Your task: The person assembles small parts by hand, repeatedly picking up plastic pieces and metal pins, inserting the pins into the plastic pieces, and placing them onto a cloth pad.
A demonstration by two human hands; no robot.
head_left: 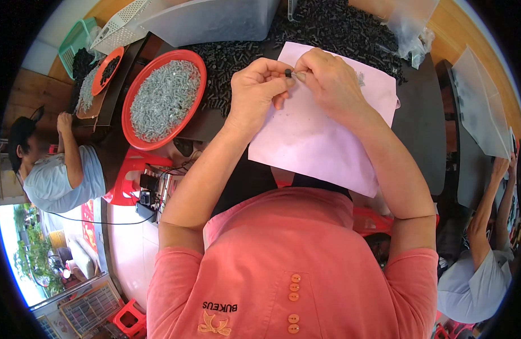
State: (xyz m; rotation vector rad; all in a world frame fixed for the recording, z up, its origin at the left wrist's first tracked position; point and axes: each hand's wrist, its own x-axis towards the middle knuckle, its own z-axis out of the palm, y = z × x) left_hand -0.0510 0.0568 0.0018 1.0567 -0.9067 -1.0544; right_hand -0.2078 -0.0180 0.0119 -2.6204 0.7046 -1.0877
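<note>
My left hand pinches a small black cylindrical piece between thumb and fingers. Right beside it, my right hand has its thumb and fingertips closed; whatever they hold is too small and hidden to make out. The fingertips of both hands almost meet over a pink sheet spread across the table edge and my lap. Many more small black pieces lie heaped on the dark table beyond my hands. To the left, a round red tray is full of small clear pieces.
A translucent plastic bin stands at the back, with a clear plastic bag at back right. On the left, a person sits by an orange tray. At far right, another person's arms reach beside an upright clear bin.
</note>
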